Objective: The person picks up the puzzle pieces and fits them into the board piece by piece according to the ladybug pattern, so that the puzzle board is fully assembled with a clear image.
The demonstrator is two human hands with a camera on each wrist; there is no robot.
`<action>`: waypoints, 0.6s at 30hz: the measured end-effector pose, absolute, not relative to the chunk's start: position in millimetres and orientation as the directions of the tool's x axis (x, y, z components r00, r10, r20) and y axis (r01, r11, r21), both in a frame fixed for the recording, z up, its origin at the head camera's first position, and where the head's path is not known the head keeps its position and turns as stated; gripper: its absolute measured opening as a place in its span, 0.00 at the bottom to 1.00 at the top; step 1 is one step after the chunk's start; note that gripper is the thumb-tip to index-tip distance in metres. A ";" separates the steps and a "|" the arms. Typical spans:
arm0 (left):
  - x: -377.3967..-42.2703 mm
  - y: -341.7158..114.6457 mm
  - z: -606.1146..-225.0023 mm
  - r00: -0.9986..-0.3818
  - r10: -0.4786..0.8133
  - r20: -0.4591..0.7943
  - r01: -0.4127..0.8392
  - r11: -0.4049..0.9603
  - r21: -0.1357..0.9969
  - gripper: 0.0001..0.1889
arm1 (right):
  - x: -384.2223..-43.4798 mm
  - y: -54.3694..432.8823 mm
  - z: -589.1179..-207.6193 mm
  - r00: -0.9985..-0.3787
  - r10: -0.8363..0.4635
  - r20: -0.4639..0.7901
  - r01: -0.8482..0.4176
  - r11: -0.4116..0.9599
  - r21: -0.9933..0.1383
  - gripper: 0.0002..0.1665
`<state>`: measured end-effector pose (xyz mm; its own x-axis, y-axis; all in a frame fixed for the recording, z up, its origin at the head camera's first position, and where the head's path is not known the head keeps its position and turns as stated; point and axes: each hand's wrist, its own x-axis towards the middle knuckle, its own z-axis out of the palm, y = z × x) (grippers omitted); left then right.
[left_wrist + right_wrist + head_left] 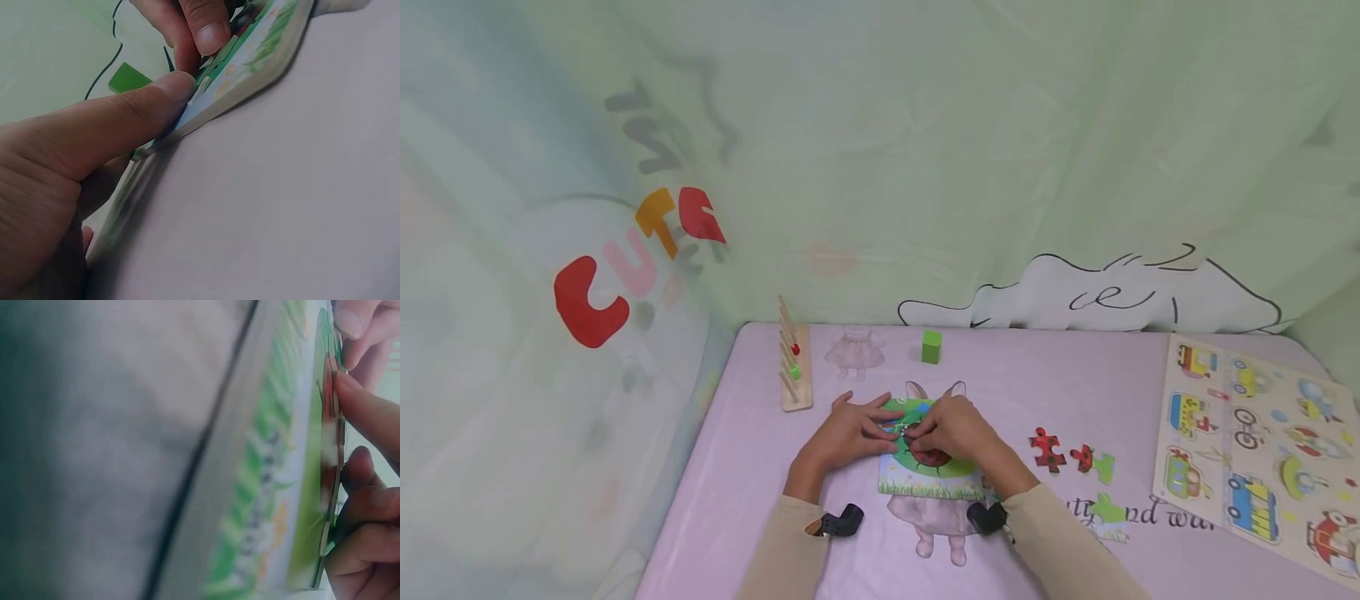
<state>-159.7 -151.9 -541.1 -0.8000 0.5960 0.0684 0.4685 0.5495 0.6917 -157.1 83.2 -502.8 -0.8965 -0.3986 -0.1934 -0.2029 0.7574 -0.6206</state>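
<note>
A ladybug jigsaw puzzle (951,487) in a thick board with a grass border lies before me. My left hand (852,429) rests at its left edge, fingers spread, the thumb on the picture in the left wrist view. Over the ladybug, my right hand (961,427) pinches a small puzzle piece with thumb and forefinger, close to the left thumb; the fingers mostly hide that piece. In the right wrist view, the ladybug's red body (327,412) shows beside the fingertips. Right of the board lie a red puzzle piece (1047,451), a red-and-green piece (1102,467) and a green piece (1107,509).
A wooden peg stand (803,392) with red and green beads stands at the back left. Behind the puzzle is a green block (932,347). A large vehicle puzzle board (1217,492) covers the right side of the table. Fabric walls rise behind and to the left.
</note>
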 end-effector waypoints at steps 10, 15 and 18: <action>-162.3 -149.6 -542.5 -0.796 0.602 0.069 0.509 0.602 0.615 0.12 | -162.1 89.0 -504.8 -0.894 -0.409 -0.181 -0.220 0.755 -0.618 0.06; -161.3 -149.4 -543.1 -0.802 0.594 0.067 0.496 0.599 0.628 0.12 | -164.0 92.4 -507.9 -0.893 -0.416 -0.171 -0.219 0.734 -0.642 0.08; -161.1 -149.8 -544.3 -0.806 0.588 0.065 0.484 0.593 0.643 0.12 | -164.5 92.9 -509.4 -0.898 -0.408 -0.163 -0.216 0.734 -0.644 0.11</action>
